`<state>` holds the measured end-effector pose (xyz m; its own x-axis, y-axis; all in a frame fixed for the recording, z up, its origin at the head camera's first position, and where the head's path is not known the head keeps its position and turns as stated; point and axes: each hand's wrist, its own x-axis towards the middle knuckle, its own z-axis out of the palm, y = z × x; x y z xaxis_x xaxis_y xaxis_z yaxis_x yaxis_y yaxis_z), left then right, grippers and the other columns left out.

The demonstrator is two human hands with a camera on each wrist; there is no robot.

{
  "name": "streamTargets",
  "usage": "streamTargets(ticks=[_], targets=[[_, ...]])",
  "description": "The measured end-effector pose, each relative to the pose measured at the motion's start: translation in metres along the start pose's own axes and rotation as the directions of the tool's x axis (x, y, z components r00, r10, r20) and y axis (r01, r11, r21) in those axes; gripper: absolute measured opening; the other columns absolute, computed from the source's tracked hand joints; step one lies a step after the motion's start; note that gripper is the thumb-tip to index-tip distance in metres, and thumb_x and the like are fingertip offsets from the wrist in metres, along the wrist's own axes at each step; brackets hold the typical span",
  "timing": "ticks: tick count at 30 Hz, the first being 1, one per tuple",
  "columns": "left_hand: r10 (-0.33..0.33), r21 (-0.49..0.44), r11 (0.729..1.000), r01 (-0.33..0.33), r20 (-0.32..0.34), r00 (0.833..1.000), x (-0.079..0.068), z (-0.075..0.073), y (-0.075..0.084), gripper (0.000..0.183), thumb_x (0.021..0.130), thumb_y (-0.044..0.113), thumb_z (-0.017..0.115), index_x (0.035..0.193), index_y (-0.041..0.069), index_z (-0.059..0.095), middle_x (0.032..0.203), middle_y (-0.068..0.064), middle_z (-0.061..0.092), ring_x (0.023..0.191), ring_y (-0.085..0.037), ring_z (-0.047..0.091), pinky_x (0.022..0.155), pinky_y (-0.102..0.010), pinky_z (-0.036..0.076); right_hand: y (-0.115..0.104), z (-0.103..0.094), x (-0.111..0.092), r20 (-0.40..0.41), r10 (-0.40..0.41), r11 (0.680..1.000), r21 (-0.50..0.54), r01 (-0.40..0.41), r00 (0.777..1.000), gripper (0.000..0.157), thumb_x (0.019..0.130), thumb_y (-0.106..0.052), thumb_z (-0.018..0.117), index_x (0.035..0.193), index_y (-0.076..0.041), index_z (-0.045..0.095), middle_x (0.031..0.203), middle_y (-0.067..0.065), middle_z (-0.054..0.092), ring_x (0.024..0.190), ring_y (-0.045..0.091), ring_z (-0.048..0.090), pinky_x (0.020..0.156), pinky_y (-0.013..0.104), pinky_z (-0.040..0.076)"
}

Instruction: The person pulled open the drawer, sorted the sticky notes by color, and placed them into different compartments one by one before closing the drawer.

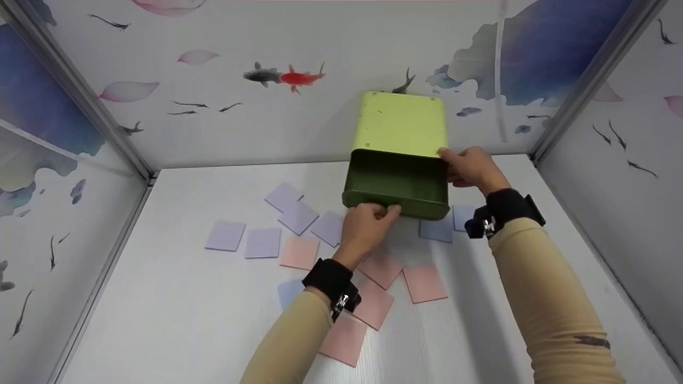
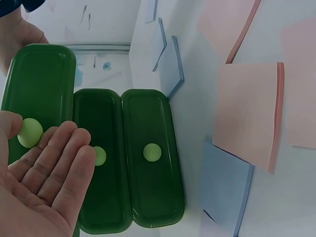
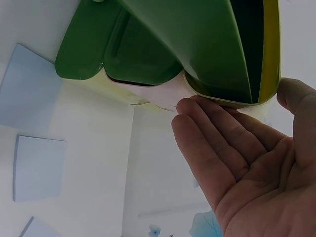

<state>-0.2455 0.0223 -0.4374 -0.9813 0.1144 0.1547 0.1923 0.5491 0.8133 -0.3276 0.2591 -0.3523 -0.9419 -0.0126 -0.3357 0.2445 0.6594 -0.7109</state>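
a yellow-green cabinet is standing at the back of a white table, near the back wall. its top drawer is jutting out, baring a dark green interior. the left hand is pinching at the drawer front, while the right hand is touching the cabinet's right front corner, thumb on the top edge.

the left wrist view is revealing what the head view is hiding — a round pale green knob is sitting between left thumb and fingers, and a middle drawer and bottom drawer, both pushed in, are bearing matching knobs. the right wrist view is showing the right fingers lying nearly straight along the cabinet's side, thumb spread apart from them.

across the table, square tiles are lying scattered: purple tiles mostly to the left, pink tiles around the left wrist, blue tiles near the drawer and beside the left forearm. metal posts are framing pale walls — printed fish, pink petals and blue washes are decorating them.
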Motion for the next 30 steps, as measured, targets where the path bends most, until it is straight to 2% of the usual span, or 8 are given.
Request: streamTargets(ticks=[2, 4, 8, 11, 14, 22, 27, 30], targets=[[0.006, -0.004, 1.0, -0.006, 0.019, 1.0, 0.0, -0.001, -0.001, 0.051, 0.092, 0.052, 0.059, 0.056, 0.018, 0.049, 0.054, 0.008, 0.041, 0.052, -0.007, 0.041, 0.049, -0.022, 0.029, 0.0, 0.0, 0.0, -0.006, -0.007, 1.0, -0.001, 0.007, 1.0, 0.079, 0.097, -0.059, 0.04, 0.135, 0.01, 0.048, 0.13, 0.029, 0.057, 0.119, 0.037, 0.06, 0.101, 0.045, 0.05], [0.025, 0.0, 1.0, -0.025, 0.039, 0.999, -0.001, -0.003, -0.004, 0.046, 0.093, 0.052, 0.059, 0.062, 0.017, 0.06, 0.059, 0.008, 0.052, 0.058, -0.005, 0.047, 0.054, -0.021, 0.035, 0.001, 0.0, 0.0, -0.011, -0.012, 1.0, -0.001, 0.012, 1.0, 0.08, 0.097, -0.06, 0.041, 0.134, 0.01, 0.049, 0.13, 0.029, 0.057, 0.119, 0.036, 0.061, 0.101, 0.045, 0.05], [0.079, 0.038, 0.996, -0.084, 0.106, 0.991, -0.005, -0.011, -0.014, 0.035, 0.093, 0.045, 0.06, 0.085, 0.016, 0.076, 0.079, 0.005, 0.071, 0.074, -0.007, 0.061, 0.067, -0.024, 0.049, 0.001, 0.0, 0.0, -0.012, -0.013, 1.0, 0.0, 0.013, 1.0, 0.08, 0.096, -0.06, 0.041, 0.135, 0.01, 0.048, 0.129, 0.029, 0.058, 0.118, 0.035, 0.061, 0.1, 0.044, 0.051], [0.095, 0.096, 0.989, -0.112, 0.169, 0.981, -0.009, -0.02, -0.028, 0.029, 0.094, 0.037, 0.06, 0.096, 0.014, 0.078, 0.088, 0.0, 0.074, 0.082, -0.013, 0.067, 0.074, -0.029, 0.053, 0.001, 0.001, 0.0, -0.016, -0.017, 1.0, -0.009, 0.017, 1.0, 0.081, 0.096, -0.06, 0.04, 0.135, 0.01, 0.049, 0.128, 0.028, 0.059, 0.116, 0.034, 0.063, 0.099, 0.042, 0.051], [0.064, 0.167, 0.981, -0.099, 0.202, 0.977, -0.013, -0.028, -0.045, 0.026, 0.093, 0.028, 0.06, 0.098, 0.01, 0.078, 0.092, -0.004, 0.075, 0.087, -0.017, 0.069, 0.078, -0.033, 0.055, 0.003, 0.002, 0.0, -0.025, -0.023, 1.0, -0.015, 0.023, 0.999, 0.081, 0.096, -0.061, 0.04, 0.133, 0.01, 0.05, 0.126, 0.028, 0.059, 0.114, 0.033, 0.064, 0.098, 0.042, 0.052], [-0.053, 0.3, 0.954, 0.006, 0.15, 0.987, -0.019, -0.053, -0.089, 0.021, 0.093, 0.017, 0.061, 0.1, 0.006, 0.076, 0.097, -0.006, 0.075, 0.09, -0.021, 0.069, 0.08, -0.037, 0.056, 0.005, 0.002, 0.001, -0.014, -0.026, 1.0, 0.006, 0.026, 1.0, 0.081, 0.096, -0.061, 0.04, 0.134, 0.01, 0.049, 0.128, 0.028, 0.059, 0.109, 0.027, 0.065, 0.098, 0.042, 0.052], [-0.125, 0.362, 0.929, 0.08, 0.104, 0.987, -0.02, -0.071, -0.106, 0.019, 0.093, 0.015, 0.062, 0.103, 0.007, 0.076, 0.101, -0.008, 0.075, 0.097, -0.025, 0.07, 0.087, -0.04, 0.056, 0.004, 0.002, 0.001, -0.006, -0.024, 1.0, 0.004, 0.024, 1.0, 0.081, 0.096, -0.061, 0.04, 0.133, 0.011, 0.049, 0.129, 0.028, 0.058, 0.111, 0.028, 0.065, 0.1, 0.043, 0.051], [-0.159, 0.4, 0.91, 0.106, 0.102, 0.982, -0.02, -0.082, -0.114, 0.019, 0.093, 0.014, 0.063, 0.107, 0.007, 0.075, 0.104, -0.008, 0.074, 0.1, -0.026, 0.069, 0.089, -0.04, 0.055, 0.003, 0.001, 0.002, 0.001, -0.022, 1.0, 0.005, 0.022, 1.0, 0.082, 0.096, -0.062, 0.04, 0.134, 0.011, 0.048, 0.13, 0.028, 0.058, 0.112, 0.028, 0.065, 0.1, 0.044, 0.05]])
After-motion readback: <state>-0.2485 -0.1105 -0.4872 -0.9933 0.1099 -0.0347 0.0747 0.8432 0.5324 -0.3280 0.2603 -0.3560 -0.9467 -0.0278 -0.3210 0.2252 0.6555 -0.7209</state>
